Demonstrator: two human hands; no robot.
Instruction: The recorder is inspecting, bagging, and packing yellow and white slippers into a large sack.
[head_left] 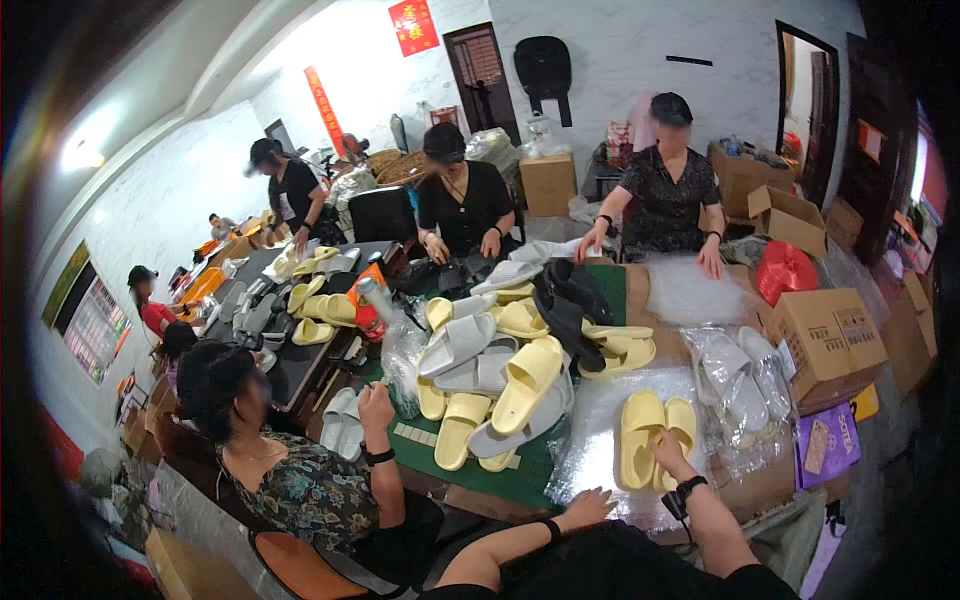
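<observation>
Pale yellow foam met your right hand [668,452], whose fingers pressed, uncurled, on the heel end of a pair of yellow slippers [655,432] lying side by side on a clear plastic bag [600,415] at the near edge of the counter [520,468]. Your left hand [588,505] lay flat and open on the same film, just beside the pair, gripping nothing. The bag looked slick and loosely crumpled; a push on the pair could have slid it, or the slippers on it, toward the counter edge at your side, and the two could have skewed apart since neither hand clasped them. Just beyond, a heap of yellow and grey slippers [500,375] leaned toward your film and might have tumbled onto it if jostled. To your right lay bagged white slippers [735,375] beside cardboard boxes [830,335]. A person in a patterned top [310,490] sat at your left; two more worked the far side.
</observation>
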